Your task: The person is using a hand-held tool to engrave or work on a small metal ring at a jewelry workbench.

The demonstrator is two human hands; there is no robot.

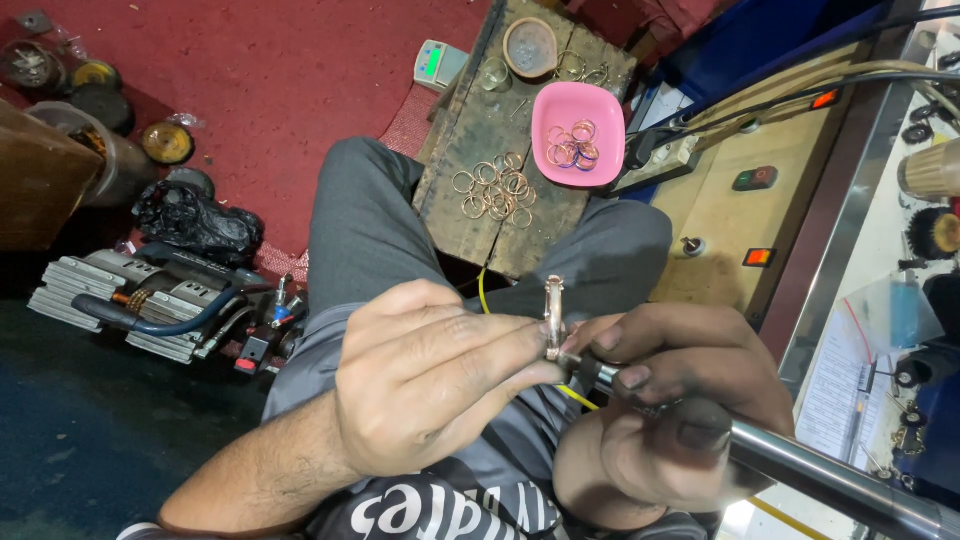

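A small metal ring [554, 312] is pinched edge-on between thumb and forefinger of the left hand [430, 375], its long axis running upright, away from the wearer. The right hand [665, 400] is closed around a steel handpiece [800, 462], whose tip is pressed against the ring's lower end from the right. Both hands are touching at the ring; the left is nearer to it. The ring appears silvery with a coppery tint. Beyond the hands, loose rings [495, 188] are spread on a wooden board [470, 110], beside a pink dish [578, 112].
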